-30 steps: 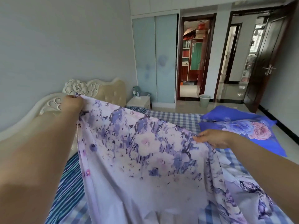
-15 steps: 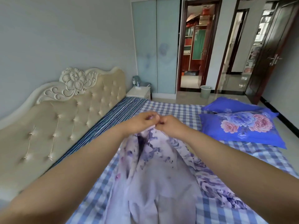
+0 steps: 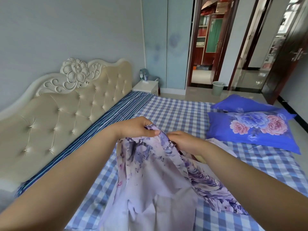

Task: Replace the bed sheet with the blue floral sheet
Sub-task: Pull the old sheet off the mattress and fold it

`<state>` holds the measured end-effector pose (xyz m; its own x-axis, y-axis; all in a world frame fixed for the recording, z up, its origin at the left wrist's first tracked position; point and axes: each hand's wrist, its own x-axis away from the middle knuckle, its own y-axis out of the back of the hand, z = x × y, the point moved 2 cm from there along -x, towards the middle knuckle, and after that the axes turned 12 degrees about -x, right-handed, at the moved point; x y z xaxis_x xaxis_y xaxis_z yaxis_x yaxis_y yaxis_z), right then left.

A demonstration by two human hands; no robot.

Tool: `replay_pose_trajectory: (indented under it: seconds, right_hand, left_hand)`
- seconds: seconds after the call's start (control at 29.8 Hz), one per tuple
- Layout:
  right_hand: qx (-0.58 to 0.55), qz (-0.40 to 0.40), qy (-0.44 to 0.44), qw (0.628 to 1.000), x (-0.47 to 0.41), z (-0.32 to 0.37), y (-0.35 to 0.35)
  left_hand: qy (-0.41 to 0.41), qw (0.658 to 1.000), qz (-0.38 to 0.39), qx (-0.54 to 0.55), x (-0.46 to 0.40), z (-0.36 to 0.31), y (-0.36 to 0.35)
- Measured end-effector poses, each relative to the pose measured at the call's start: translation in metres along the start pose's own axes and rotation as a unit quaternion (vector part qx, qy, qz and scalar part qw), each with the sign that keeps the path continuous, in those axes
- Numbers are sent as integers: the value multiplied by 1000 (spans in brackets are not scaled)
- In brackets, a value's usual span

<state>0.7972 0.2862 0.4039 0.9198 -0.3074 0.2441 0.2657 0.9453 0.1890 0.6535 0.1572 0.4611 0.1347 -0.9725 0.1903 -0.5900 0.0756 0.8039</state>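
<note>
Bedroom, pale wall on the left, bed filling the lower view and covered by a blue-and-white checked sheet. Cream tufted headboard with a carved flower runs along the left side; a dark striped cloth lies in a band between it and the checked sheet. Two blue flowered pillows sit on the far right part of the bed. White nightstand beyond the headboard, pale bin on the floor near the open doorway.

Floral sheet: lavender with blue-purple blooms, gathered and hanging from both hands over the middle of the bed, its lower folds trailing onto the checked sheet toward the camera.

Left hand: fingers curled, thumb pressed flat along the top edge, pinching the fabric. Right hand: fingers closed on the same gathered edge just beside the left hand, knuckles partly buried in folds.

Change from 1.0 s ago: the sheet was then stretched wide, left hand up by the headboard carving and right hand well apart from it. By 0.5 s ago the hands had met. Now they are a little apart again, with the right hand lower and the cloth bunched between them.
</note>
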Motion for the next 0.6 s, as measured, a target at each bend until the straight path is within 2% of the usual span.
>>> replay_pose_trajectory:
  seconds: [0.13,0.27,0.4,0.44,0.5,0.54,0.6]
  right_hand:
    - [150,42,-17,988,-11,-22,18]
    - [314,92,-64,943,-21,-48,29]
    - [309,93,-60,945,-21,-78,35]
    - [290,58,-46,954,-21,-81,41]
    - [242,-86,31,966,-16,-73,60]
    - [220,-172,98,955,-11,-61,70]
    - [183,-303,219,909,3,-30,85]
  left_hand:
    - [24,998,-31,46,4,6,0]
    - [41,995,-55,71,10,11,1]
    - [63,996,-63,23,16,19,0]
    - [65,995,-74,8,17,20,0]
    - [76,991,-107,-5,18,21,-1]
    - [79,989,-126,2,19,18,-3]
    - [75,983,-168,19,17,12,-6]
